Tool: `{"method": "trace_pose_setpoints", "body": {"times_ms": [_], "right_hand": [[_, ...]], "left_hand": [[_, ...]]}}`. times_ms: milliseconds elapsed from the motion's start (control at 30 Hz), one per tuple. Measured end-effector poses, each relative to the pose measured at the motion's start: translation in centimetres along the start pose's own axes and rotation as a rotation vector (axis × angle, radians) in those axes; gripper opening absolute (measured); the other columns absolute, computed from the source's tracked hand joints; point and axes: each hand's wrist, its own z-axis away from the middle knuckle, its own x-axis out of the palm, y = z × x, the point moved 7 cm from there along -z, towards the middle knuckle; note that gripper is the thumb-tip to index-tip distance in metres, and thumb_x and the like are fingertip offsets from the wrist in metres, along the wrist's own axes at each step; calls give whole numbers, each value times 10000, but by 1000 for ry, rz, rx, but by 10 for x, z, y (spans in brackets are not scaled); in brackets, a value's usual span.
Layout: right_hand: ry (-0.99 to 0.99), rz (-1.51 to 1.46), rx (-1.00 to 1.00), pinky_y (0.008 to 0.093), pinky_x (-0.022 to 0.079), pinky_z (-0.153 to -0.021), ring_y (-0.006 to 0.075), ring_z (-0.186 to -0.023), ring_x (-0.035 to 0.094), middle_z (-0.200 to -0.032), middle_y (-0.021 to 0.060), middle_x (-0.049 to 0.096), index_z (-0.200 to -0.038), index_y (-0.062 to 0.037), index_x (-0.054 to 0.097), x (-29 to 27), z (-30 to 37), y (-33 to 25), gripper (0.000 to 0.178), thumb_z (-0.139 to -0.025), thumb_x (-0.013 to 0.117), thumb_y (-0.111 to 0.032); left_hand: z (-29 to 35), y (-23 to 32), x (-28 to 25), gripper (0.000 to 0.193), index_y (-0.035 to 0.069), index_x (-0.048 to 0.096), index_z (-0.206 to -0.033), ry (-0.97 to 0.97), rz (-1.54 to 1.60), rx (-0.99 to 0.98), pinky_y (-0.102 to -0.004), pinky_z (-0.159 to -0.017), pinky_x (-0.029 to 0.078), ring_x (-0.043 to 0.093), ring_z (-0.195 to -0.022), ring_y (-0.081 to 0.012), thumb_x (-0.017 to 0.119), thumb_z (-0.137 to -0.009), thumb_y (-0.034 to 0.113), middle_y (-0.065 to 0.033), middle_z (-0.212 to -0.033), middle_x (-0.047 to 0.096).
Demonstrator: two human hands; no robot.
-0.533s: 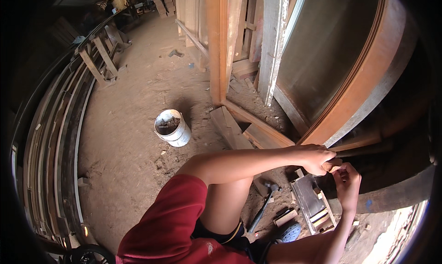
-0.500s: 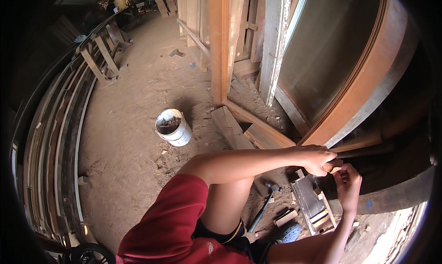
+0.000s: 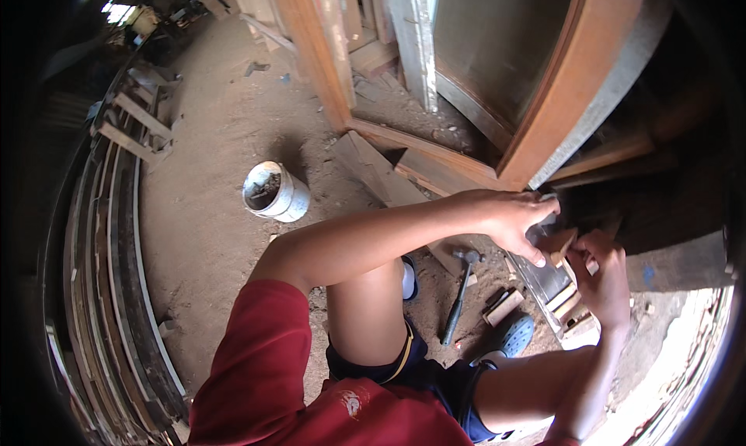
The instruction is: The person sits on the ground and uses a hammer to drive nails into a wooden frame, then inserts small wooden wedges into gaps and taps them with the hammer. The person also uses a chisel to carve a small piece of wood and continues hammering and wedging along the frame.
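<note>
My left hand (image 3: 517, 224) reaches across to the right, thumb and fingers spread with nothing between them. Close to its fingertips is a small brown wooden block (image 3: 561, 245), pinched in the fingers of my right hand (image 3: 604, 279). The block's far side is hard to make out against the dark background. Below both hands, a grey plank-topped wooden frame (image 3: 542, 279) with pale slats lies on the ground. A hammer (image 3: 457, 306) with a dark handle rests on the dirt, left of a small wooden block plane (image 3: 503, 306).
A white bucket (image 3: 289, 201) holding debris stands on the dirt floor. Orange-brown wooden frames (image 3: 536, 96) lean upright ahead, with loose boards (image 3: 381, 174) at their foot. Long planks (image 3: 116, 290) are stacked along the left. My blue clog (image 3: 517, 336) is beside the plane.
My left hand has opened and come off the wooden block, which stays in my right hand. The whole view has shifted and tilted, showing the ground tools more fully.
</note>
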Motion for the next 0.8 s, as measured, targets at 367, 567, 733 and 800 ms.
{"method": "trace_pose_setpoints", "body": {"times_ms": [367, 567, 733, 800], "right_hand": [[-311, -31, 47, 327, 501, -571, 260, -605, 667, -687, 167, 652, -725, 37, 616, 51, -16, 41, 110, -819, 586, -11], [-305, -81, -1, 314, 478, -551, 226, -585, 644, -683, 169, 643, -765, 53, 618, 67, -36, 33, 22, -780, 616, 37], [-302, -67, -44, 300, 473, -541, 205, -564, 626, -673, 159, 640, -767, 58, 616, 74, -43, 28, 16, -767, 632, 58], [-309, -68, -54, 301, 473, -540, 211, -562, 624, -677, 162, 640, -770, 59, 615, 76, -43, 29, 16, -766, 631, 62]], "left_hand": [[12, -39, -16, 653, -13, 557, -1172, -140, -52, -328, -440, -876, 478, 598, -1057, -351, 731, -742, 448, -203, -1135, 615], [14, -57, -16, 681, -6, 555, -1228, -263, -172, -386, -421, -893, 477, 588, -1092, -339, 724, -743, 441, -206, -1163, 619], [20, -66, -17, 650, -1, 564, -1212, -312, -166, -455, -423, -888, 477, 589, -1088, -339, 717, -758, 438, -195, -1145, 626], [21, -65, -21, 633, -2, 569, -1194, -298, -155, -449, -424, -876, 480, 593, -1076, -341, 723, -758, 431, -194, -1138, 625]]}}
